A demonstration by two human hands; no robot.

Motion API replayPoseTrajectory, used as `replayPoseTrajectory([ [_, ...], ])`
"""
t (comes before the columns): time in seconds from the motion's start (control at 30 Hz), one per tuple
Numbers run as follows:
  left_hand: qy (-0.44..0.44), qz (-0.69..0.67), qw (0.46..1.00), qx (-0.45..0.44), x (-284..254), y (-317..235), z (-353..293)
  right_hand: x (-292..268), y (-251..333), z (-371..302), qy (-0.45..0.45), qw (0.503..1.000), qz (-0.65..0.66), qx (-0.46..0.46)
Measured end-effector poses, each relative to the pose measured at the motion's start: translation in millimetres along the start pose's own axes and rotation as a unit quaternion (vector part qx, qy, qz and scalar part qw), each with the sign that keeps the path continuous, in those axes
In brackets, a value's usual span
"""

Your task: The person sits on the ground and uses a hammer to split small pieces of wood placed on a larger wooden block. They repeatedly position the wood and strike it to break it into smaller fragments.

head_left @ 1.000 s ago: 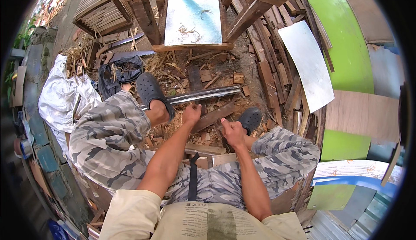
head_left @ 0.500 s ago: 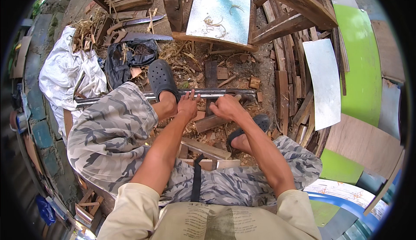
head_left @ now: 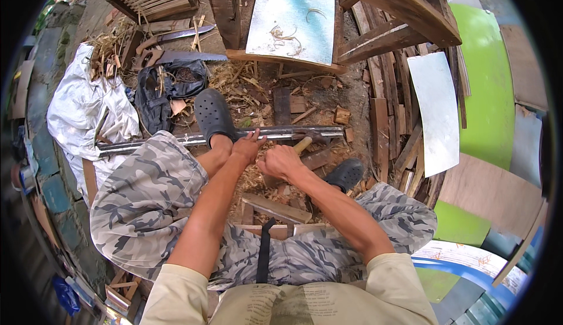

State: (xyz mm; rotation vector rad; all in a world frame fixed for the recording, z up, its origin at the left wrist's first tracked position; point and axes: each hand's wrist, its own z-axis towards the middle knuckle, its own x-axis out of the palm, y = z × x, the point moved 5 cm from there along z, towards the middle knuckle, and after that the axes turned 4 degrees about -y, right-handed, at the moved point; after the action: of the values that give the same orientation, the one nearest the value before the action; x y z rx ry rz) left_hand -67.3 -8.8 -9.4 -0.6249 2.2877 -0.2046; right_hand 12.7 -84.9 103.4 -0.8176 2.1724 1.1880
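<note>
A long dark strip (head_left: 199, 139) with a pale lengthwise line lies crosswise in front of me, beneath my left foot's black clog (head_left: 214, 114). My left hand (head_left: 246, 146) holds the strip beside that clog, fingers reaching over it and the thumb side partly hidden. Closed around the wooden handle of a hammer (head_left: 303, 144), my right hand (head_left: 280, 162) is just right of the left one. The dark hammer head rests at or just above the strip's right part; contact is unclear. Wood offcuts (head_left: 275, 208) lie below my hands.
A wooden frame (head_left: 287, 60) with a pale sheet stands ahead. Two handsaws, one a toothed saw (head_left: 182, 56), lie at the far left near a black plastic bag (head_left: 170, 93) and a white sack (head_left: 88, 105). Stacked boards (head_left: 381, 131) and a green panel (head_left: 484, 90) line the right.
My right hand with the hammer has moved left and nearer to me, exposing more handle. The left hand has shifted slightly left along the strip. The strip's right end appears slightly lower in view.
</note>
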Motion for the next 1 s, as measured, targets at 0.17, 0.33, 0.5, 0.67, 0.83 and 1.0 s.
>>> replayPoseTrajectory([
  [0.17,0.016,0.022,1.0,-0.001,-2,-3,-4,-7,-6,-11,-0.014,1.0,-0.007,-0.008],
  [0.33,0.029,0.024,0.999,0.0,-4,-1,-3,-2,-12,-1,0.03,0.999,-0.013,-0.008],
  [0.5,0.046,0.029,0.999,0.003,-3,0,0,4,-3,14,0.073,0.997,-0.027,-0.023],
  [0.67,0.025,0.011,1.0,0.003,9,8,7,13,13,25,0.074,0.995,-0.018,-0.058],
  [0.83,0.042,0.054,0.998,0.009,-7,0,-4,6,8,10,0.051,0.994,0.015,-0.1],
  [1.0,0.015,0.063,0.998,0.004,-2,1,-11,-26,-24,-29,0.024,0.981,0.088,-0.172],
])
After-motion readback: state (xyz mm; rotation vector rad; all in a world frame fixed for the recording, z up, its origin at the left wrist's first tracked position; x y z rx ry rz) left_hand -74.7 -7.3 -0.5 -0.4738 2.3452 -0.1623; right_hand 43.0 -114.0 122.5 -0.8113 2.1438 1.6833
